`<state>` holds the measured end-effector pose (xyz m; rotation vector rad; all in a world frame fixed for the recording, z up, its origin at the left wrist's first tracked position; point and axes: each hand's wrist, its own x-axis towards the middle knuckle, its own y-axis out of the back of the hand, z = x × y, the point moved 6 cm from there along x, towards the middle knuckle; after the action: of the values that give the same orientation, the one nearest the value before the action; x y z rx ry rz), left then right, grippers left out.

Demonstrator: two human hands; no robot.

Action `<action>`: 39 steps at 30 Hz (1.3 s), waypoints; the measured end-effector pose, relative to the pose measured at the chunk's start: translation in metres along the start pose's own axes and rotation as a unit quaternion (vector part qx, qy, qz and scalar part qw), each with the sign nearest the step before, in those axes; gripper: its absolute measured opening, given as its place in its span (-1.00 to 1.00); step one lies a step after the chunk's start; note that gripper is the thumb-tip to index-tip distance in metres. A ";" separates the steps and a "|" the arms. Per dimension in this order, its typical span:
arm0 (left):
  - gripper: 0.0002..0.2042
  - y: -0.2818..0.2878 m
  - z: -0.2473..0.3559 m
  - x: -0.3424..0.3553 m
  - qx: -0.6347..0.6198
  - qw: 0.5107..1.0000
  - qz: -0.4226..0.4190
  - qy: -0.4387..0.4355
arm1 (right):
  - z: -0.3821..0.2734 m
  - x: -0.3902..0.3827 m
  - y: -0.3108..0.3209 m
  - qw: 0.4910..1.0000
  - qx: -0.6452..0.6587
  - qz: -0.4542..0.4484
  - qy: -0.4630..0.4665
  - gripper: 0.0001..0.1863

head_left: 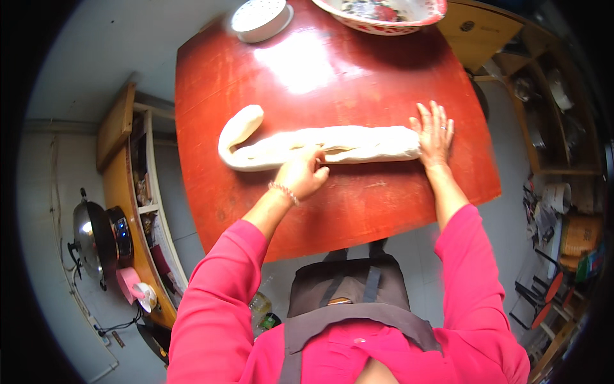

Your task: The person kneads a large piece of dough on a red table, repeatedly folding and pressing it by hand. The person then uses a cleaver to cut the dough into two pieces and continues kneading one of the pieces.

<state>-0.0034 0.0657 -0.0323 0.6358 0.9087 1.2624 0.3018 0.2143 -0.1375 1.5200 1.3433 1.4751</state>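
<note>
White dough (pixel 371 142) meets the left grip (pixel 300 176) along its near side, left of its middle; thumb and fingers are bent there, but whether they pinch cannot be told. The right grip (pixel 435 137) is spread wide at the dough's right end, fingers extended and pointing away from the person. The dough forms one long, creased roll across the red tabletop (pixel 332 211), its left end hooked back toward the far side. Judged by its folds, it is soft, pliant and fairly heavy, liable to stretch or sag if lifted by one end; broad support beneath two separated places suits it best. Beyond the dough's left part stands a white round container (pixel 259 24); beyond its right part, a patterned basin (pixel 390 27).
</note>
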 end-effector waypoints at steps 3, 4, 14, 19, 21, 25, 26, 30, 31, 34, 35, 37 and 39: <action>-0.75 0.052 -0.024 -0.024 0.065 0.959 0.219 -0.166 | 0.000 -0.002 -0.001 0.999 -0.025 0.024 0.019 -0.41; -0.73 0.078 -0.045 -0.025 0.093 0.940 0.300 -0.133 | 0.001 -0.001 -0.003 1.000 -0.022 0.014 0.014 -0.41; -0.37 0.105 -0.184 0.049 0.104 0.935 0.132 0.311 | 0.007 0.001 -0.003 1.000 -0.014 -0.011 -0.018 -0.45; -0.47 0.125 -0.136 -0.005 0.004 0.945 0.322 0.054 | 0.013 0.007 -0.010 0.995 0.068 -0.018 -0.067 -0.42; -0.46 0.111 -0.098 -0.029 0.061 0.920 0.375 -0.097 | 0.012 0.015 -0.007 0.987 0.115 -0.029 -0.111 -0.42; -0.29 0.029 -0.053 -0.033 0.227 0.940 0.221 -0.129 | -0.040 0.045 0.022 0.914 0.396 -0.001 -0.093 -0.42; -0.36 0.022 -0.048 -0.037 0.208 0.937 0.258 -0.115 | -0.065 0.053 0.028 0.874 0.477 -0.033 -0.087 -0.44; -0.30 0.007 -0.050 -0.044 0.221 0.943 0.234 -0.083 | -0.196 0.048 0.049 0.758 0.610 -0.229 0.000 -0.50; -0.33 0.013 -0.054 -0.045 0.179 0.955 0.222 -0.082 | -0.228 0.040 0.055 0.770 0.577 -0.258 0.079 -0.52; -0.48 0.037 -0.063 -0.035 0.013 0.980 0.184 -0.079 | -0.277 0.016 0.081 0.916 0.257 -0.089 0.294 -0.62; -0.61 0.047 -0.074 -0.026 -0.162 0.971 0.171 -0.033 | -0.278 0.012 0.082 0.923 0.246 -0.093 0.280 -0.62; -0.71 0.065 -0.064 -0.022 -0.116 0.949 0.289 -0.049 | -0.277 0.001 0.081 0.932 0.213 -0.113 0.270 -0.62; -0.74 0.058 -0.051 -0.010 -0.109 0.951 0.285 -0.059 | -0.269 -0.015 0.079 0.948 0.145 -0.138 0.247 -0.63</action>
<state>-0.0775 0.0645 -0.0081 0.8182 0.4838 1.7888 0.0641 0.1214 -0.0201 1.0923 2.0536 1.5829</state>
